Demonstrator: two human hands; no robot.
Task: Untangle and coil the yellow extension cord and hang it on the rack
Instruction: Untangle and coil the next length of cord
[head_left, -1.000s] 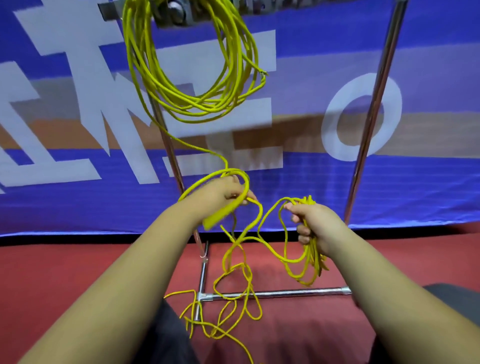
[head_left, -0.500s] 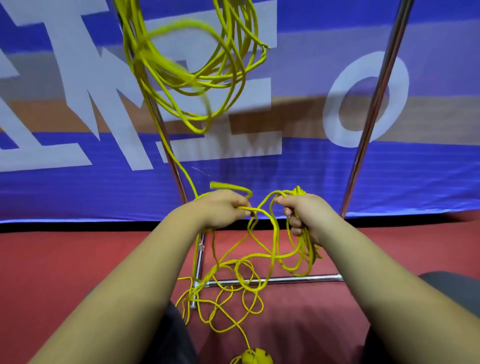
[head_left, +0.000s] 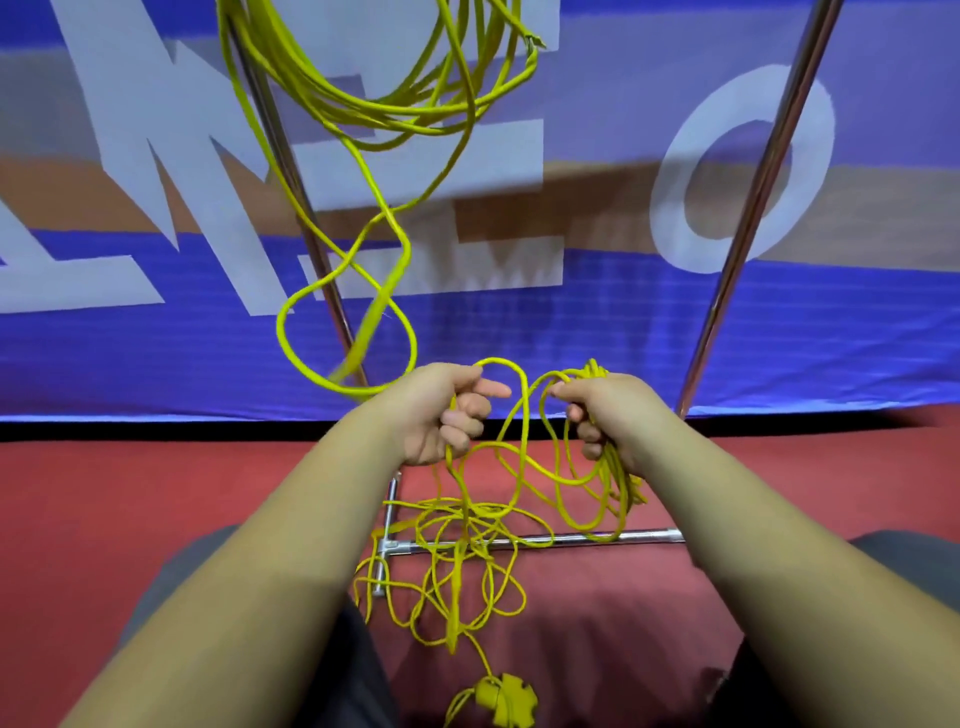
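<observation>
The yellow extension cord (head_left: 395, 111) hangs in several coils over the top of the metal rack (head_left: 748, 208). One strand drops from the coils, makes a loose loop and runs to my left hand (head_left: 441, 410), which grips it with curled fingers. My right hand (head_left: 602, 410) holds a small bundle of loops that hang below it. Between and under the hands the cord lies in a tangle (head_left: 457, 561) on the red floor, across the rack's base bar. The cord's yellow socket end (head_left: 506, 699) lies on the floor near my legs.
The rack's two slanted chrome poles, one being the left pole (head_left: 311, 244), stand in front of a blue banner (head_left: 571, 322) with large white letters. Its base bar (head_left: 550, 540) crosses the red floor (head_left: 104, 499). My dark trouser legs fill both lower corners.
The view has tilted down, bringing the socket end into sight. My hands have come closer together. A loop that was at my left hand now hangs loose to its upper left.
</observation>
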